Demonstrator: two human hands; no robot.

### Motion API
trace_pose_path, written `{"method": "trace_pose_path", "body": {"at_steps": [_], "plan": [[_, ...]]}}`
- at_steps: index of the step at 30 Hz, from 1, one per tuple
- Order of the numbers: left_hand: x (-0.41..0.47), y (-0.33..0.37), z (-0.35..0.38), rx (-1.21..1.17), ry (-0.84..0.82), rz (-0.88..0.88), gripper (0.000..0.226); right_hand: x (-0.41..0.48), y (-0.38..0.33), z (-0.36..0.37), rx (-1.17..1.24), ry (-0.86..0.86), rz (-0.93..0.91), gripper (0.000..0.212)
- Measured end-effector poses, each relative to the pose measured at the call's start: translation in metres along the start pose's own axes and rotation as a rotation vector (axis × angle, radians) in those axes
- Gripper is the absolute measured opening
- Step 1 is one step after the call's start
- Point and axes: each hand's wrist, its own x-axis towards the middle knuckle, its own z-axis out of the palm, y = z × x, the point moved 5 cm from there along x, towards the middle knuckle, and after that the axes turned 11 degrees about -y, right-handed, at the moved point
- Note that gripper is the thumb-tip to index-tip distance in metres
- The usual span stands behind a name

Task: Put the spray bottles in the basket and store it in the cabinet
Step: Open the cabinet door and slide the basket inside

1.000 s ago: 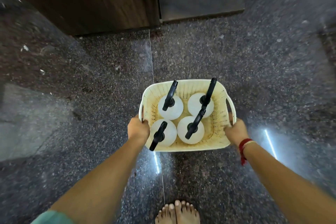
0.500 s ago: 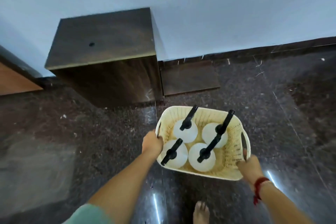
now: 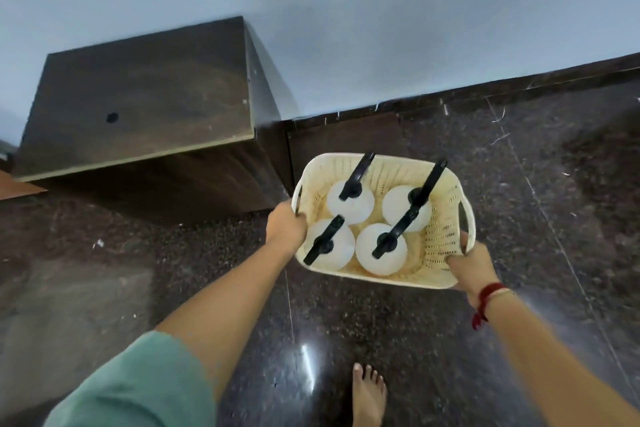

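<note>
I now see the basket [image 3: 440,239] lifted higher and carried nearer the cabinet [image 3: 138,107], more wall [image 3: 381,10] showing.

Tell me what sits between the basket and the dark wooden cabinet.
In the head view, only bare speckled floor separates the basket from the cabinet. The left hand grips the basket's cabinet-side rim.

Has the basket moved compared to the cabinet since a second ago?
Yes. The basket, carried by the left hand and right hand, has come closer to the cabinet; its far left corner now overlaps the cabinet's lower right corner.
</note>
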Motion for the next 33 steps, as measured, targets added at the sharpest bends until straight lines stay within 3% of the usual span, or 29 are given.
{"method": "trace_pose_path", "body": {"at_steps": [8, 22, 24, 26, 29, 31, 33], "plan": [[0.028, 0.085, 0.02, 0.089, -0.077, 0.115, 0.029, 0.003, -0.019, -0.05, 0.19, 0.072, 0.054, 0.048], [0.078, 0.088, 0.04, 0.166, -0.197, 0.164, 0.03, 0.032, 0.0, -0.039, 0.348, 0.019, 0.147, 0.048], [0.071, 0.093, 0.027, 0.175, -0.25, 0.242, 0.043, 0.027, 0.003, -0.034, 0.388, -0.003, 0.147, 0.049], [0.062, 0.102, 0.005, 0.407, -0.147, 0.479, 0.07, 0.021, 0.006, -0.03, 0.43, -0.041, 0.149, 0.047], [0.053, 0.107, -0.021, 1.158, 0.205, 0.739, 0.084, 0.017, 0.011, -0.025, 0.458, -0.022, 0.157, 0.04], [0.062, 0.089, -0.032, 1.598, 0.283, 0.66, 0.082, 0.018, 0.015, -0.018, 0.461, -0.005, 0.16, 0.035], [0.076, 0.065, -0.045, 1.796, 0.26, 0.443, 0.079, 0.019, 0.017, -0.012, 0.479, -0.004, 0.165, 0.038]]}}
